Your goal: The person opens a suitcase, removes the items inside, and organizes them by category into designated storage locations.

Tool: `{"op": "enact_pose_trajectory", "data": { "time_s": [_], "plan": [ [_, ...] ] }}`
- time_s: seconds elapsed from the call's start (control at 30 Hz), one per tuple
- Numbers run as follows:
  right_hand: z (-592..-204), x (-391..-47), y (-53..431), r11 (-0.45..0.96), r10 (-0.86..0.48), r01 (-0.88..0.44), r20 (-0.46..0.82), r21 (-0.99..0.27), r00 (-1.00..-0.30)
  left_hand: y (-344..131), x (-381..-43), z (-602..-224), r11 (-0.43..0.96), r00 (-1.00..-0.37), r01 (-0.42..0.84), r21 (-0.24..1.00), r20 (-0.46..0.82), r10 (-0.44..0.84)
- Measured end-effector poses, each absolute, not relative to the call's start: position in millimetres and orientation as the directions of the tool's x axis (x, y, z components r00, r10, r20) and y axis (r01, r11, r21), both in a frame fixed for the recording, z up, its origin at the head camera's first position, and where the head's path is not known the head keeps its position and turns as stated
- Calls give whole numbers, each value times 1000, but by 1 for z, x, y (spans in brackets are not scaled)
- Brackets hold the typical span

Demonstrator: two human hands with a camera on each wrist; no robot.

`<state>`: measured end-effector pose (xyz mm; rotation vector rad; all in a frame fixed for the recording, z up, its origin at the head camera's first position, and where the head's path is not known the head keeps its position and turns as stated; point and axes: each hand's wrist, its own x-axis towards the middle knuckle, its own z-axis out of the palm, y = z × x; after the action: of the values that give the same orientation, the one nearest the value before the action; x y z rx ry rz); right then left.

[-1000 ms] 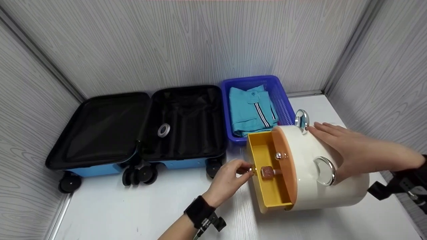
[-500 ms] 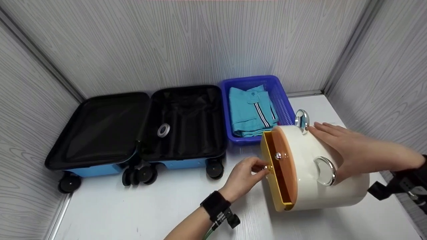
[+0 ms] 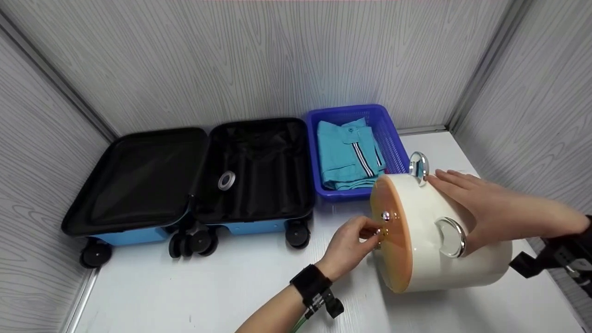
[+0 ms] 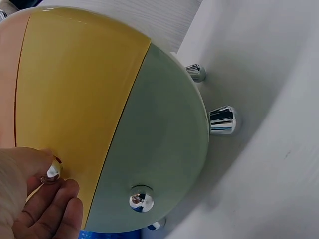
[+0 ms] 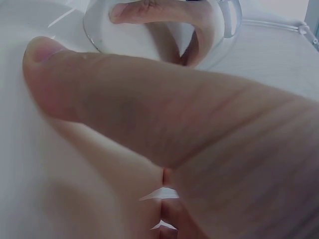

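Observation:
A white rounded drawer box (image 3: 428, 259) lies at the right in the head view, its front turned left. My left hand (image 3: 350, 241) pinches the small silver knob (image 4: 53, 172) of the yellow drawer (image 4: 82, 84) between thumb and fingers. That drawer sits flush between the orange drawer (image 4: 11, 79) and the green drawer (image 4: 154, 119) in the left wrist view. My right hand (image 3: 483, 208) rests on the white shell with its fingers extended, between two round chrome-rimmed pieces. The drawer's contents are hidden.
An open black-lined suitcase (image 3: 148, 185) with blue sides and black wheels stands at the left, a silver ring-shaped item (image 3: 226, 181) inside. A blue basket (image 3: 393, 143) holding folded teal clothing (image 3: 342, 152) stands behind the drawer box. Wood-grain panels enclose the back and sides.
My left hand has moved right, pushing the yellow drawer from pulled out to flush with the box. The reddish-brown item inside it has gone out of sight. My right hand has stayed put.

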<state>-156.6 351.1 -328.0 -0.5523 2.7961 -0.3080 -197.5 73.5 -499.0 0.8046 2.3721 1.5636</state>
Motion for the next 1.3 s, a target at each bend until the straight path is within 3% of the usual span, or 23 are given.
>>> {"op": "enact_pose_trajectory", "data": {
  "time_s": [0.23,0.43,0.73,1.3],
  "plan": [
    [-329,-157,352,905,-393,-332,-224,-266,-892,71,-198,-506,282,-819,355,891,150,554],
    [-330,-157,353,909,-383,-320,-232,-266,-894,70,-199,-528,372,-803,423,826,152,577],
    [-330,-156,351,913,-372,-306,-243,-270,-896,75,-204,-549,425,-809,365,828,56,586],
    [-331,-156,353,916,-368,-307,-239,-257,-899,75,-207,-551,404,-803,364,839,63,592]
  ]
}}
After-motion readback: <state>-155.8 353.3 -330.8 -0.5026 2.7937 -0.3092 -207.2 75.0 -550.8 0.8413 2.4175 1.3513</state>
